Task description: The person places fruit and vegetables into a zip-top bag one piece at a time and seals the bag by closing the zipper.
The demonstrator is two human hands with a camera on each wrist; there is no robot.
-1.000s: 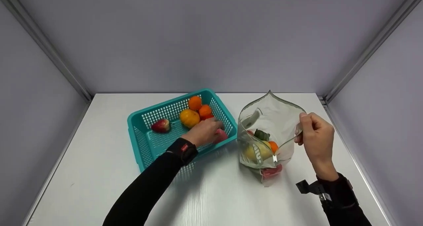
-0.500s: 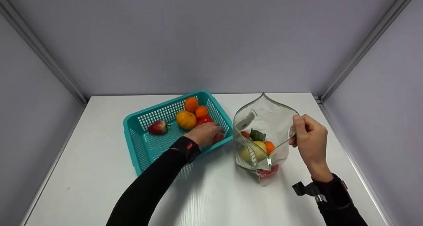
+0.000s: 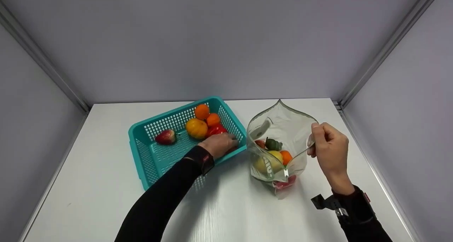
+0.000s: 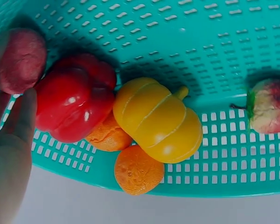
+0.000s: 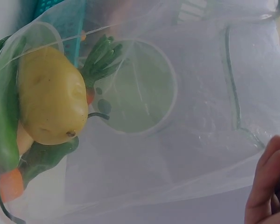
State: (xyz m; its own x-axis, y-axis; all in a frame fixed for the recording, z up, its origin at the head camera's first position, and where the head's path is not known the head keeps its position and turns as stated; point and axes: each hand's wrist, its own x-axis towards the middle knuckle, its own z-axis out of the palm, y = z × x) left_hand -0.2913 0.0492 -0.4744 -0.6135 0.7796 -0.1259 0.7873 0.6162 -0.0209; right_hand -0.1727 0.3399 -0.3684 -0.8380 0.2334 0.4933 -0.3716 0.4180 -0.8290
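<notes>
My left hand [image 3: 221,144] reaches into the teal basket [image 3: 139,157] at its near right corner. In the left wrist view its fingers [image 4: 14,135] lie fairly straight, their tips against a dull pink-red round item [image 4: 18,60] and a red pepper [image 4: 74,102]. Beside them are a yellow pumpkin [image 4: 158,119] and two oranges [image 4: 137,170]. My right hand [image 3: 327,148] pinches the right rim of a clear zip bag [image 3: 283,123] and holds it open. Inside the bag are a yellow fruit [image 5: 51,98], a green item [image 3: 273,144] and an orange piece [image 3: 286,156].
A red-and-pale fruit [image 3: 165,137] lies alone at the basket's left side. Basket and bag stand on a white table [image 3: 230,213] closed in by grey walls at the back and both sides. Bare tabletop lies in front of both.
My left hand has settled over the pink-red item, which the head view no longer shows. The red pepper has come into view beside it. My right hand keeps its hold on the bag rim.
</notes>
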